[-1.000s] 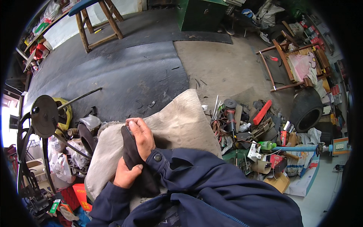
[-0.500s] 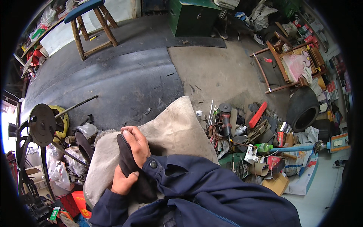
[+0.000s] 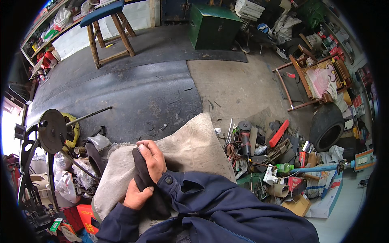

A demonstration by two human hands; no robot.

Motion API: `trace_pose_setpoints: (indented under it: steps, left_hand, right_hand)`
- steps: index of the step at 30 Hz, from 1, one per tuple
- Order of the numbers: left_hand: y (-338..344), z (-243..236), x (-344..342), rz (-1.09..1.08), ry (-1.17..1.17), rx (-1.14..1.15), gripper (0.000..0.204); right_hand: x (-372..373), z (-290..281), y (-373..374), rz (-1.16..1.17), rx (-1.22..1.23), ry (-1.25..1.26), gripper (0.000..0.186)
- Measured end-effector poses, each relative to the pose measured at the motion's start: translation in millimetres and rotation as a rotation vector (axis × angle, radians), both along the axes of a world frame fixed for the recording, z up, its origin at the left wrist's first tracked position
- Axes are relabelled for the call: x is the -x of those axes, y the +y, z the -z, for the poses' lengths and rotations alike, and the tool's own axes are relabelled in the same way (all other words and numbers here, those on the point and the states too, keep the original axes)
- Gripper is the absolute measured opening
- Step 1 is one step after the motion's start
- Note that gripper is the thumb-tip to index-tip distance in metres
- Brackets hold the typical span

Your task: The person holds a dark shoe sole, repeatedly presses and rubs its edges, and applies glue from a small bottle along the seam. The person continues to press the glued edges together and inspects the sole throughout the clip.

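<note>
My left hand point(image 3: 137, 193) grips a dark, soft, elongated piece point(image 3: 141, 172) that looks like felt or suede, possibly footwear, with my thumb across it. My right hand point(image 3: 153, 161) is closed on the upper end of the same piece, fingers curled near its tip. The piece lies over a pale, stained cloth point(image 3: 194, 141) spread across my lap, and its lower part runs under my dark blue sleeves.
A black iron hand-cranked machine point(image 3: 52, 131) stands at left. Piled tools, including an angle grinder point(image 3: 245, 137), and a blue pipe point(image 3: 316, 168) are at right, with a tyre point(image 3: 326, 129). Farther back are a wooden stool point(image 3: 107, 14), green chest point(image 3: 212, 28) and wooden chair point(image 3: 308, 81).
My head view has tilted, so the surroundings and hands sit a little lower in the picture than half a second ago. Both hands keep their grip with little visible change.
</note>
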State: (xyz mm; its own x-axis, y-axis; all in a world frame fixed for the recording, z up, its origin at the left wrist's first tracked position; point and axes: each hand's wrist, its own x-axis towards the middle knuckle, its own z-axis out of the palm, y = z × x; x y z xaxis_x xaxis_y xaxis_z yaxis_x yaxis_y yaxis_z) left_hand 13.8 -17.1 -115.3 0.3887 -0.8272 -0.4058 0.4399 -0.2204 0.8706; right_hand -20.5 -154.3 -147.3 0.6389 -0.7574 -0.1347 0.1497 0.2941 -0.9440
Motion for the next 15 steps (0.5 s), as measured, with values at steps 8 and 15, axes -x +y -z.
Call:
trace_pose_setpoints:
  steps: [8, 15]
  left_hand:
    - [-0.7, 1.4, -2.9, 0.012, -0.018, -0.06, 0.035]
    - [-0.1, 1.5, -0.9, 0.0, -0.014, -0.026, 0.036]
  right_hand:
    - [-4.6, 3.4, -1.7, 0.074, 0.307, 0.091, 0.026]
    - [-3.5, 8.5, 0.7, 0.027, 0.096, 0.005, 0.026]
